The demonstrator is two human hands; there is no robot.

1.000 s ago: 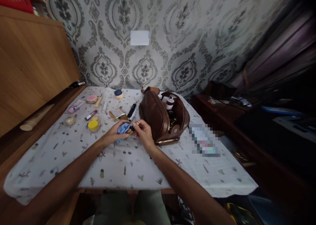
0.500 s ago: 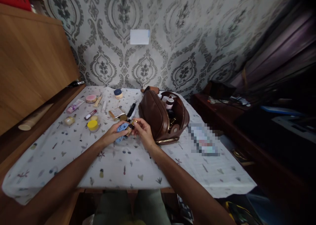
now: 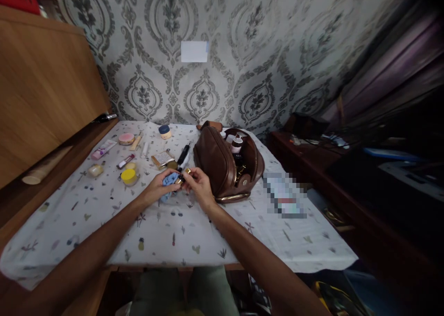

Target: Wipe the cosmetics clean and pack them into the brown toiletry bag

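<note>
Blue cloth [image 3: 169, 181] is gripped in curled fingers of left hand [image 3: 157, 189], just left of brown bag [image 3: 222, 166]. Gold-black tube [image 3: 181, 179] is pinched by right hand [image 3: 199, 184] fingertips, held touching the cloth, beside the bag.

no readable text, labels too small, one item blurred out

Crumpled blue cloth [image 3: 169, 181], small gold-capped tube [image 3: 183, 176] touching it, both gripped
</note>
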